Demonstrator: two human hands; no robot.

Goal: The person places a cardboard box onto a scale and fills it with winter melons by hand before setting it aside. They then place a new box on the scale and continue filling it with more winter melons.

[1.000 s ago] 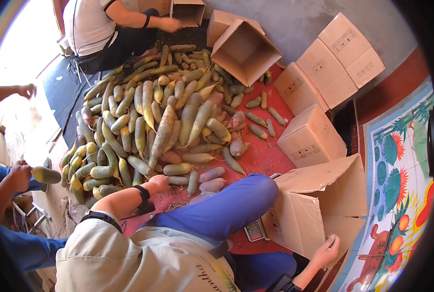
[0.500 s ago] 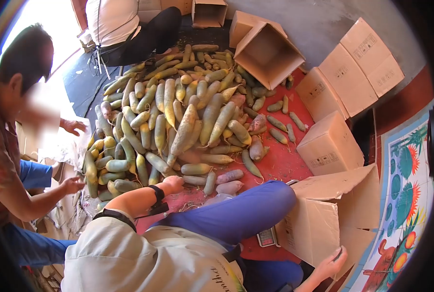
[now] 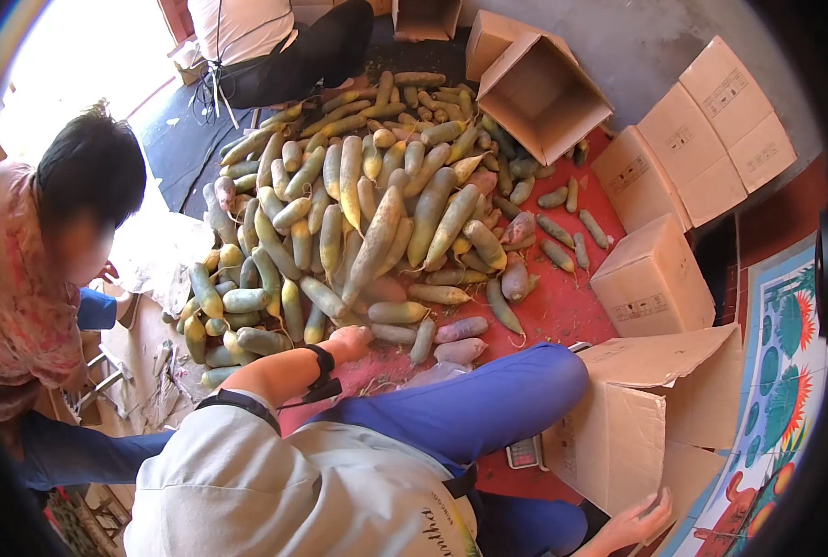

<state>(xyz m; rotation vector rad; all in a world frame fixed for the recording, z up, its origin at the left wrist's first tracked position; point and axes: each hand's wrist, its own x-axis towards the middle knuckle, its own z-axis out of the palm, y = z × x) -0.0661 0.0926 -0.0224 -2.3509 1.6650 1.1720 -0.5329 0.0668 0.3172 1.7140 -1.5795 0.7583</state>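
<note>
My left hand (image 3: pixel 349 343), with a black band at its wrist, is at the near edge of a big heap of green radishes (image 3: pixel 374 246). Its fingers are curled; what they hold, if anything, is hidden. Beside it lie a short green radish (image 3: pixel 393 335) and two pinkish radishes (image 3: pixel 461 329). At the lower right, my right hand (image 3: pixel 638 522) rests with parted fingers against the lower flap of an open cardboard box (image 3: pixel 609 436). Part of a small scale (image 3: pixel 525 453) shows between this box and my blue-trousered leg.
A person (image 3: pixel 33 241) leans in at the left, near white plastic sheeting (image 3: pixel 168 260). Another person (image 3: pixel 247 37) sits behind the heap. An open box (image 3: pixel 544 97) lies at the back; more boxes (image 3: pixel 651 274) stand on the right of the red sheet (image 3: pixel 562 311).
The view has shifted, so most things appear farther right. The person at the left has bent forward and drawn their hands back from the heap. My hands keep about the same places.
</note>
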